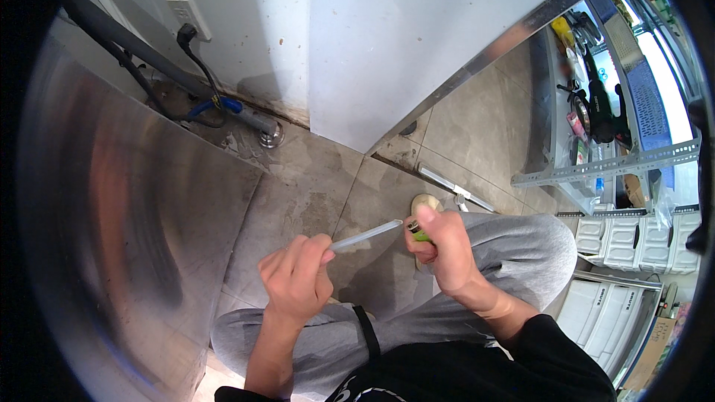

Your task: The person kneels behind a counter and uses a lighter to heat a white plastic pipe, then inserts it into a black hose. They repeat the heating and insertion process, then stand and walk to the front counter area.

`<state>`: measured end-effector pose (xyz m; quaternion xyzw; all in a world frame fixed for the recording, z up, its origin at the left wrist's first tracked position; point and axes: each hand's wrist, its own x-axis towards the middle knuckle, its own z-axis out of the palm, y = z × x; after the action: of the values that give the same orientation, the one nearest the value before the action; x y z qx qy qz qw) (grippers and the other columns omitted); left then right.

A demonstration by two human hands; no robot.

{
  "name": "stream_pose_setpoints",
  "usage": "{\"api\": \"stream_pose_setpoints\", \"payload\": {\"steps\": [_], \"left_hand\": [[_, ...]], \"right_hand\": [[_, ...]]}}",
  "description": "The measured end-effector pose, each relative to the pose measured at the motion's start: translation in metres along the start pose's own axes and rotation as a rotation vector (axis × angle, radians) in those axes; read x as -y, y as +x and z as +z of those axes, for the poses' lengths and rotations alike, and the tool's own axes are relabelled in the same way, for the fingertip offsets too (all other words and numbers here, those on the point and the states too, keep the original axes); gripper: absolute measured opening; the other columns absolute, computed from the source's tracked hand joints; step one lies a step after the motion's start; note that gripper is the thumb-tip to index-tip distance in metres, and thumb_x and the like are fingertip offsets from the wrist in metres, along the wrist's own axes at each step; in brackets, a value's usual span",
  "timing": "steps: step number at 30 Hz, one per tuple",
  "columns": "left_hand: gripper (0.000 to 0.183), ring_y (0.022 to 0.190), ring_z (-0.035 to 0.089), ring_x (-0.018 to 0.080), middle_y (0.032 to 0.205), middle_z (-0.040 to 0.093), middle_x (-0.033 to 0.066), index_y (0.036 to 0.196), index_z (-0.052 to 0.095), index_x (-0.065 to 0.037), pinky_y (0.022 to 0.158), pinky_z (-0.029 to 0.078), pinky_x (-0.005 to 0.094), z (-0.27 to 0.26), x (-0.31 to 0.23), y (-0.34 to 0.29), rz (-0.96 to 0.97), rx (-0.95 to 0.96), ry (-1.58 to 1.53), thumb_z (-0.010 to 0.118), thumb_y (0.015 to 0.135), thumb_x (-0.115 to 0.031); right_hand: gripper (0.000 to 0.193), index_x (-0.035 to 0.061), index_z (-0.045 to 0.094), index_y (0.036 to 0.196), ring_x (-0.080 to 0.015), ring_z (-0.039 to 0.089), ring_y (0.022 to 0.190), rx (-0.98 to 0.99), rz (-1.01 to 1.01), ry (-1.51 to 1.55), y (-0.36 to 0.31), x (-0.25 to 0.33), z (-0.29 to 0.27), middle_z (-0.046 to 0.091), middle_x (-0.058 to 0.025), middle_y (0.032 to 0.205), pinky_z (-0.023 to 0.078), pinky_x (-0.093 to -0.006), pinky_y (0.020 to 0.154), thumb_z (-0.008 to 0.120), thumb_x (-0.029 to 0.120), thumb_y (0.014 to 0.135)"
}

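Two things I have gripped: left fingers [302,253] curl tightly around a translucent rod [366,234], right fingers [441,225] around a green lighter [419,234]. The rod's tip is just beside the lighter, above the floor [298,216].

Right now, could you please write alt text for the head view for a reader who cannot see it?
A person's left hand holds a pale stick, its tip near a green lighter-like object in the right hand. Beneath is a tiled floor; a wall socket is upper left, metal shelving right.

Wht outlet [183,11] w/ blk plug [187,33], metal shelving [612,167], blue basket [647,104], prob. steel panel [134,216]
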<state>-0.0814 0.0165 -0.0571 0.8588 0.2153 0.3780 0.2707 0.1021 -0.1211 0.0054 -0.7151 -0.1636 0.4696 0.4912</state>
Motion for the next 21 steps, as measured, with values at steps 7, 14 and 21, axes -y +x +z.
{"api": "stream_pose_setpoints", "payload": {"steps": [7, 14, 21], "left_hand": [[0.009, 0.048, 0.051, 0.0233, 0.065, 0.053, 0.0067, 0.091, 0.067, -0.006, 0.046, 0.038, 0.0337, 0.0001, -0.0018, 0.0022, 0.031, -0.003, -0.032, 0.072, 0.084, -0.004], [0.009, 0.048, 0.051, 0.023, 0.066, 0.053, 0.0066, 0.092, 0.066, -0.006, 0.046, 0.038, 0.0334, 0.0006, -0.0027, 0.0018, 0.025, 0.029, -0.031, 0.073, 0.085, -0.005], [0.007, 0.048, 0.05, 0.022, 0.065, 0.053, 0.0059, 0.092, 0.066, -0.006, 0.045, 0.038, 0.0334, 0.0019, -0.0023, 0.0019, 0.02, 0.04, -0.02, 0.072, 0.087, -0.006]], "right_hand": [[0.051, 0.0077, 0.044, 0.066, -0.0093, 0.031, 0.056, -0.002, 0.002, 0.009, -0.0007, 0.0005, 0.0058, 0.037, 0.0033, 0.06, 0.026, -0.0299, 0.054, 0.041, 0.038, 0.107], [0.047, 0.004, 0.044, 0.069, -0.0126, 0.035, 0.058, 0.032, 0.037, 0.034, 0.0009, -0.0042, 0.0017, 0.038, -0.001, 0.062, 0.03, -0.0329, 0.056, 0.042, 0.032, 0.107], [0.046, 0.0019, 0.045, 0.072, -0.0138, 0.037, 0.058, 0.037, 0.024, 0.022, 0.001, -0.0063, 0.0003, 0.041, -0.0034, 0.063, 0.032, -0.0332, 0.057, 0.041, 0.031, 0.107]]}}
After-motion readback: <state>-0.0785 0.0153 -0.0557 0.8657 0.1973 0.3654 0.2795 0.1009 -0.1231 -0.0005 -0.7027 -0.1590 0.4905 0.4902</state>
